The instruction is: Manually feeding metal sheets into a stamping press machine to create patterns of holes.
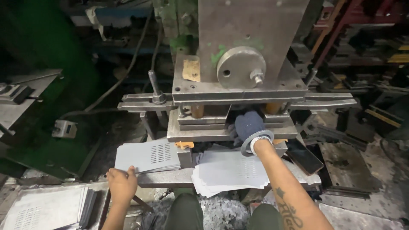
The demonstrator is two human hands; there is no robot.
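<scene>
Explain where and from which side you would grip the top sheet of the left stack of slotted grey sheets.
Grip the top sheet of the left stack at its near left corner, coming from the front. That corner overhangs the bench edge, where the left hand already touches it; the press blocks the far side.

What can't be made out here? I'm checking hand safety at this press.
Head view only:
- Right hand: gloved fingers reach into the press gap; the die plates hide what they touch.
- Left hand: fingertips lie on the slotted sheet stack; its grip underneath is hidden.
- Lower-left sheet pile: cut off by the frame edge.
</scene>
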